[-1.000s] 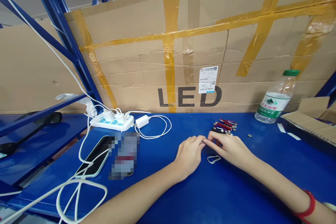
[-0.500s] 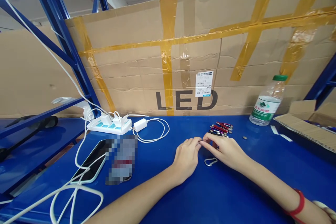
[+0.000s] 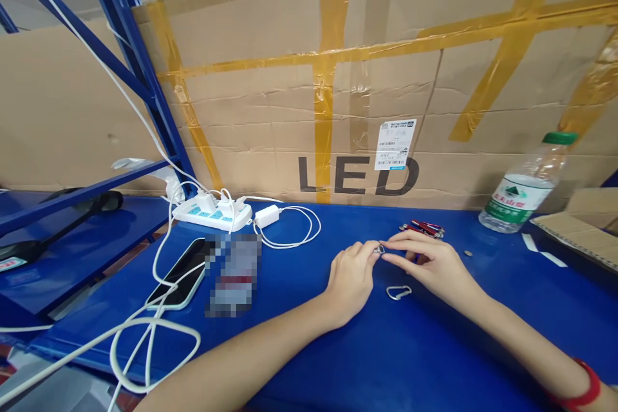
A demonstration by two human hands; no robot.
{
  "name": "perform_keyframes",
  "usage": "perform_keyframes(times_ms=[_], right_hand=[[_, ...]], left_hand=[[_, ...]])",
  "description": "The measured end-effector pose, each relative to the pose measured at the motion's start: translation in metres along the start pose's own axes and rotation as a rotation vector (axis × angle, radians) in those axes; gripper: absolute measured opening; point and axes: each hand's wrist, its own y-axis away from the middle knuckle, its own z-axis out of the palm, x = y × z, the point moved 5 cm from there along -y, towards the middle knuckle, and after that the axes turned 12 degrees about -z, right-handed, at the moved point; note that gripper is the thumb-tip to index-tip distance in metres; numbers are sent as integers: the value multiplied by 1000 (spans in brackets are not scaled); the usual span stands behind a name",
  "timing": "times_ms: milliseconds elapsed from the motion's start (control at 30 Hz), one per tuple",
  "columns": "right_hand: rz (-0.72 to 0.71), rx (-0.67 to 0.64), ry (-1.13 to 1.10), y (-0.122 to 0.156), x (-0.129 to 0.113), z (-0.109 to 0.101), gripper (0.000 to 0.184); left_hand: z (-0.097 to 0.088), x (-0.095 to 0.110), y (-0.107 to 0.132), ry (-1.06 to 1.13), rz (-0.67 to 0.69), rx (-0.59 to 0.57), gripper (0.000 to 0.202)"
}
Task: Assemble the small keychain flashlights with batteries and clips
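My left hand (image 3: pixel 351 277) and my right hand (image 3: pixel 429 266) meet fingertip to fingertip over the blue table (image 3: pixel 338 347). Together they pinch a small metal piece (image 3: pixel 380 249), too small to name. A silver carabiner clip (image 3: pixel 398 292) lies on the table just below the hands. Behind my right hand lies a small pile of red and dark pen-like items (image 3: pixel 425 228). My right wrist wears a red band (image 3: pixel 582 387).
A white power strip (image 3: pixel 212 214) with plugged chargers and white cables (image 3: pixel 290 232) sits at the left. A phone (image 3: pixel 177 273) and a blurred object lie beside it. A water bottle (image 3: pixel 526 188) stands at the right before a taped cardboard wall (image 3: pixel 367 90). A small coin-like disc (image 3: pixel 467 253) lies nearby.
My hands have lifted slightly and the small metal piece now shows between the fingertips. The view has shifted a little; the carabiner stays on the table.
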Motion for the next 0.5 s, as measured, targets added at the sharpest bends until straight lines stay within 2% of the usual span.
perform_keyframes(times_ms=[267,500], right_hand=[[97,60,-257,-2,5,3,38],[147,47,-438,-2,9,7,30]], left_hand=[[2,-1,-1,-42,25,-11,25],[3,-2,-1,16,51,3,25]])
